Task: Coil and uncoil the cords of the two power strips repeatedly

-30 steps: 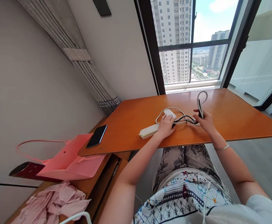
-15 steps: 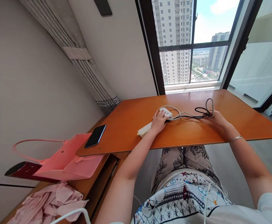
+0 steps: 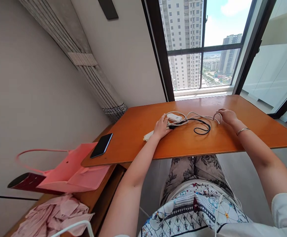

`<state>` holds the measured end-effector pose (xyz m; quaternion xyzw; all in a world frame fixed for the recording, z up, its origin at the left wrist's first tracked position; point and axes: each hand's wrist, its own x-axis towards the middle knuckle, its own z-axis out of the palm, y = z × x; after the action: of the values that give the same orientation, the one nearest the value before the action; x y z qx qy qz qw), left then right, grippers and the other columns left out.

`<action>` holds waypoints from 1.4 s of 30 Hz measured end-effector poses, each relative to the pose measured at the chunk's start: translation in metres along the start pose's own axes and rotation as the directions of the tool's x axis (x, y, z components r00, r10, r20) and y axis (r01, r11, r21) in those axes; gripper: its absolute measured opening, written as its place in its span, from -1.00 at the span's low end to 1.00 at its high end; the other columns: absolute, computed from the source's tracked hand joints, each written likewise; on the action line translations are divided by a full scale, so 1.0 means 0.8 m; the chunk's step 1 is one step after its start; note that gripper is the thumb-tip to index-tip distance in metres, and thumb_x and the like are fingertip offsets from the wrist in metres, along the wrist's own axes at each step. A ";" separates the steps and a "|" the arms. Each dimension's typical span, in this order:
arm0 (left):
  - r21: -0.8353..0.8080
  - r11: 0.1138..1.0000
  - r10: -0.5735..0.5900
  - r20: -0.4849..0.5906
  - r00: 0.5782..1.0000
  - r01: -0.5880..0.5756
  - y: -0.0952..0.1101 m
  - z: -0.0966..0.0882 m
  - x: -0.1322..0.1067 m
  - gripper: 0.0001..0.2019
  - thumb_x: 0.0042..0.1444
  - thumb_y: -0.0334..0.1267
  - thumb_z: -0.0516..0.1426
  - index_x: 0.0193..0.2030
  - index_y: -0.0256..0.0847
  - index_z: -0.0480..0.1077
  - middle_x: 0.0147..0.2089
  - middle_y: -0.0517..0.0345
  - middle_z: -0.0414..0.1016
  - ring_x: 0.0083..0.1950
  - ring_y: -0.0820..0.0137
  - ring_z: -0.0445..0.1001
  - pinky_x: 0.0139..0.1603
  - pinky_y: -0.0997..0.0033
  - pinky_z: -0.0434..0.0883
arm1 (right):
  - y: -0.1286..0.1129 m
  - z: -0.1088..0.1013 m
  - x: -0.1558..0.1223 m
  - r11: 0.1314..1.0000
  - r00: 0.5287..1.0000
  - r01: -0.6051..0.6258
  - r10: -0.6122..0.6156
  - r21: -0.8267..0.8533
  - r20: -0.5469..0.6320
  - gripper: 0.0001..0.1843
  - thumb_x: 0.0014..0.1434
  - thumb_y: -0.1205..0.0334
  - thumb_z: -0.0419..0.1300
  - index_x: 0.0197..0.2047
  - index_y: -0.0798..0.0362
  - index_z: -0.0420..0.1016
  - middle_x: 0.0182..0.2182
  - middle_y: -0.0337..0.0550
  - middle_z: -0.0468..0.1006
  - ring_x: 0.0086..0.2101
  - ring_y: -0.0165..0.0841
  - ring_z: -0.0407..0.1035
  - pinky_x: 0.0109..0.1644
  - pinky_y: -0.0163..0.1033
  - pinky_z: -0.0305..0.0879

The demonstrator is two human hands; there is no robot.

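My left hand [image 3: 161, 128] is closed over a white power strip [image 3: 148, 135] lying on the table, its fingers covering the middle of the strip. A white plug or adapter block [image 3: 174, 117] sits just beyond these fingers. From there a white cable [image 3: 195, 114] and a black cable [image 3: 202, 131] run to the right, the black one in a loose loop on the wood. At the white cable's bent right end is my right hand [image 3: 227, 116], fingers stretched forward beside the bend. Whether they touch it is hard to make out.
The orange-brown table [image 3: 251, 131] ends at a window. A phone [image 3: 101, 145] rests at its left corner. Below on the left are a pink bag [image 3: 69, 168], a dark red cylinder [image 3: 30, 182] and crumpled pink cloth [image 3: 57, 214].
My right hand has moved slightly away from me and let the black cable drop onto the table. The white bend has sunk lower. My left hand and the strip have shifted slightly left.
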<state>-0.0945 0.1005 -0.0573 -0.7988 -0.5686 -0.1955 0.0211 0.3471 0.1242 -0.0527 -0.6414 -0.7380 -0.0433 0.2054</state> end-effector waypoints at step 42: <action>-0.142 0.978 -0.182 -0.246 0.952 0.150 -0.025 0.023 0.011 -0.48 0.15 -0.28 0.19 0.26 -0.24 0.30 0.47 -0.30 0.07 0.42 -0.04 0.24 0.38 0.00 0.26 | -0.145 0.006 -0.006 0.996 0.927 0.078 -0.084 0.032 0.365 -0.71 0.08 0.36 0.23 -0.09 0.09 0.58 -0.09 0.00 0.62 -0.07 -0.20 0.48 -0.09 -0.29 0.30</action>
<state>-0.1053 0.1202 -0.0754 -0.7157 -0.6134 -0.3328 0.0295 0.2349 0.1012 -0.0353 -0.6056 -0.7894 0.0745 0.0679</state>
